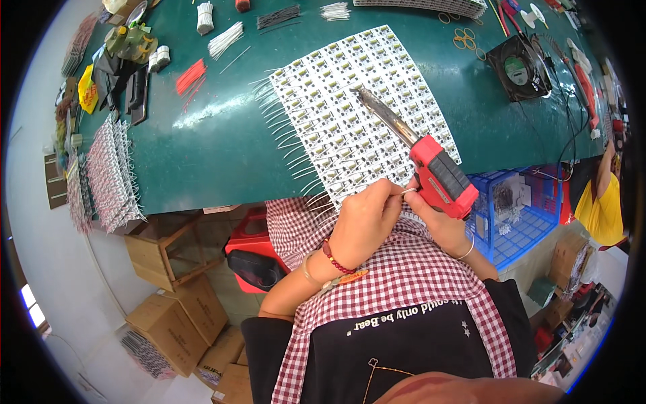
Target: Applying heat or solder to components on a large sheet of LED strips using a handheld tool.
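A soldering gun [444,176] with a red and black body and a long metal tip lies slantwise over a white sheet of small circuit boards [377,50]. My right hand [441,227] is closed under the gun's body and appears to grip it, though the palm side is hidden. Close beside it, my left hand [367,219] is closed in a pinch at the near edge of the boards. A short piece of white wire [409,190] shows between the fingertips of both hands. Several white wires [289,145] stick out along the left edge of the board sheet.
On the green table [222,148] lie bundles of red wires [191,77], white wires [225,40] and black wires [278,17]. A black fan [518,67] stands at right near rubber bands [464,38]. A blue basket [515,232] sits below the table edge; another person [602,202] is at far right.
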`<move>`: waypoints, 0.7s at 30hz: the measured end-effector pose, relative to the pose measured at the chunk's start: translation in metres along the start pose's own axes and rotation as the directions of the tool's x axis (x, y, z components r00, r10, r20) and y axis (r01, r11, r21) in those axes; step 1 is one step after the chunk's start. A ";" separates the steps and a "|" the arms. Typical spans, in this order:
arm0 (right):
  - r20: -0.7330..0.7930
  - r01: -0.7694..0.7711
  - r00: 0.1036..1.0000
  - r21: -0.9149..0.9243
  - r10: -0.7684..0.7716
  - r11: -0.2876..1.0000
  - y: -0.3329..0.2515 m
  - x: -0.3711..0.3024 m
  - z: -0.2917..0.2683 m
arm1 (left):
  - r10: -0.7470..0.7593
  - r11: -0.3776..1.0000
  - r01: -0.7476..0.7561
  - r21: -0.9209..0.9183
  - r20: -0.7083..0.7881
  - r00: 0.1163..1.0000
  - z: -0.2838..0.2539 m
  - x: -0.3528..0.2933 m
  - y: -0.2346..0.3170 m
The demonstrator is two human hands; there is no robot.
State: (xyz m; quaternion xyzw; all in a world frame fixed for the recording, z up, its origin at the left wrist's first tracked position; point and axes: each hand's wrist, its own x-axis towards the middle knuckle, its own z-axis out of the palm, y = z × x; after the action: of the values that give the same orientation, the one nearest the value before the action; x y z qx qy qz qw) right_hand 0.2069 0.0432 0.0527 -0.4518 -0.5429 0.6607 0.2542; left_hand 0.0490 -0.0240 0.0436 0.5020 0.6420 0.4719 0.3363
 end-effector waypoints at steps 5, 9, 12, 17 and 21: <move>0.010 0.075 0.997 -0.082 -0.074 0.994 0.005 0.002 0.000 | -0.034 0.998 0.031 0.058 0.058 0.998 -0.003 -0.002 -0.001; 0.050 0.085 0.996 -0.161 -0.078 0.983 0.002 0.006 -0.001 | -0.011 0.998 0.008 0.061 0.048 0.999 -0.004 0.000 -0.004; 0.039 0.081 0.996 -0.135 -0.076 0.988 0.000 0.009 0.004 | -0.043 0.999 0.041 0.031 0.035 0.998 -0.004 0.000 -0.005; 0.048 0.049 0.998 -0.140 -0.042 0.989 -0.002 0.011 0.007 | -0.027 1.000 0.027 -0.004 0.022 0.999 -0.008 -0.001 -0.009; 0.033 0.043 0.999 -0.127 -0.039 0.991 -0.006 0.013 0.009 | -0.039 0.999 0.040 -0.030 0.045 0.998 -0.015 0.008 -0.004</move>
State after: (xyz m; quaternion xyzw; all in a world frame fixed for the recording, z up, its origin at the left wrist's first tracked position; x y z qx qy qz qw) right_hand 0.1917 0.0516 0.0541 -0.4456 -0.5971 0.6261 0.2301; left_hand 0.0319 -0.0208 0.0454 0.4944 0.6366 0.4638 0.3677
